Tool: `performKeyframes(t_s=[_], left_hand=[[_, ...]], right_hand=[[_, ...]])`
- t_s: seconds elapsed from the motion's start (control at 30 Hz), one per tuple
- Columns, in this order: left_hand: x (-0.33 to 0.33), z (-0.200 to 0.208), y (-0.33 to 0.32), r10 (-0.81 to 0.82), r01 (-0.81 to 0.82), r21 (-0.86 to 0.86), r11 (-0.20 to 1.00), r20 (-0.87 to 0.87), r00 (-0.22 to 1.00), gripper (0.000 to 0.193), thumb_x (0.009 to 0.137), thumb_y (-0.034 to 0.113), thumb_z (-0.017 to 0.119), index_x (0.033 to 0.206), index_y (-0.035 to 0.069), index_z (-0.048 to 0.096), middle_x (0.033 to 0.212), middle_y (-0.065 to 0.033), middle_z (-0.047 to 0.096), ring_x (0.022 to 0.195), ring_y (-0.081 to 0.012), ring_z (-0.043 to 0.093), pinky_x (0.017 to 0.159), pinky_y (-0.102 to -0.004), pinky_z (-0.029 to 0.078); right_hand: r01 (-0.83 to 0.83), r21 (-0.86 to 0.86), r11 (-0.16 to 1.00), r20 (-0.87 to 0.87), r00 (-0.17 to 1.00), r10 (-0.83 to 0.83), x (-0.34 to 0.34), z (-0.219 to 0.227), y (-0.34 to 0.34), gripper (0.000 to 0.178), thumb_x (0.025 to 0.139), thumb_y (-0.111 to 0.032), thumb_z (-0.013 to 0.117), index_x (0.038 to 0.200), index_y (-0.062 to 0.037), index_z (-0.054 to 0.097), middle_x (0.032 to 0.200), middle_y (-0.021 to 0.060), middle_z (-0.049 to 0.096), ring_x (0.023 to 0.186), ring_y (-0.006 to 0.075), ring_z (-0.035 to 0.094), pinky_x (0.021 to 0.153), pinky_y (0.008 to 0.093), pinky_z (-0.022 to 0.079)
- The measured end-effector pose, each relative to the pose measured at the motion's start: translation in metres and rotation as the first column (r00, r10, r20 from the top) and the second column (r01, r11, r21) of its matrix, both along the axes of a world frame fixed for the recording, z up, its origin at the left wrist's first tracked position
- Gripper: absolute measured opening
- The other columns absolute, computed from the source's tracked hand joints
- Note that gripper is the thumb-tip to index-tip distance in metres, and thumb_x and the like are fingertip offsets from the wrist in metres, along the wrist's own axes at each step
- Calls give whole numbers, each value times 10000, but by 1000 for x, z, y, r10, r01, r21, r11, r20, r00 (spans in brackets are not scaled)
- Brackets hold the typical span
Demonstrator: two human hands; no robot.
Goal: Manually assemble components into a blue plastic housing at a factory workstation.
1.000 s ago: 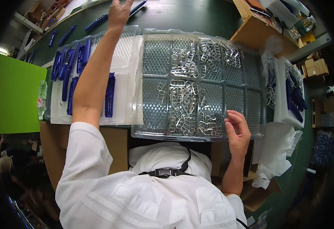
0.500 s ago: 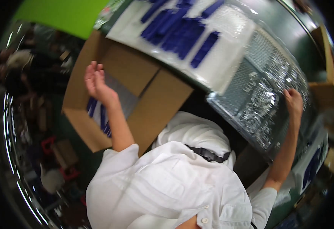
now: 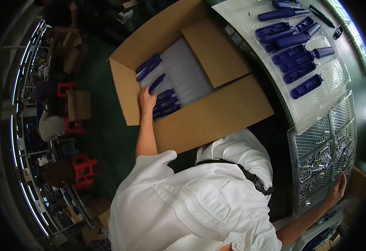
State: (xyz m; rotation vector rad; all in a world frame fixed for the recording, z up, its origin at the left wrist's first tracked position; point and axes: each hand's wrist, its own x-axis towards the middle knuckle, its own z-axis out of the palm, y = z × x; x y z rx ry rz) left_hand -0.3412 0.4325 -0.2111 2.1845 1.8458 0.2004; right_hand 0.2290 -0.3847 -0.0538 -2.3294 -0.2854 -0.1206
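Note:
My left hand (image 3: 147, 100) reaches into an open cardboard box (image 3: 208, 133). Its fingers close on the near end of a dark blue plastic casing (image 3: 157, 83), which tilts up to the right. More blue casings (image 3: 166, 102) lie in a row beside the hand, and a pair (image 3: 148, 67) sits farther off along the same wall. At the far right, my right hand (image 3: 339, 188) is over the edge of a clear ribbed tray (image 3: 306, 142) of small shiny metal pieces (image 3: 316, 163). Its fingers are drawn together; whatever they hold is too small to tell.
On the workbench (image 3: 360, 108), a white padded sheet (image 3: 304, 111) carries several blue casing halves (image 3: 306, 86). A translucent sheet (image 3: 189, 77) lies inside the box. Red stools (image 3: 84, 169), cartons (image 3: 78, 104) and other people are off to the left.
My view has swung left, bringing the box to the middle. My left hand has gone from raised and open above the box to a casing inside it. My right hand has drawn to the tray's edge.

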Motion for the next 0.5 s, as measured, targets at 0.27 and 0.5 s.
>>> performKeyframes(t_s=[0.27,0.5], left_hand=[[52,71,12,30,-41,-143,989,-75,997,314,1008,352,673,1192,120,774,1106,-81,751,892,-327,742,848,-393,546],[169,175,-89,373,628,-403,666,909,188,595,1122,448,431,1408,-55,571,947,-27,607,655,-110,539,662,-341,528]], right_hand=[[176,35,984,-18,984,-176,-91,56,64,363,1084,-163,620,1407,0,649,1310,77,691,1196,167,635,1046,296,486],[297,330,896,-128,954,-270,-136,57,62,285,1055,-129,664,1306,0,703,1187,65,722,1044,135,665,940,278,534]])
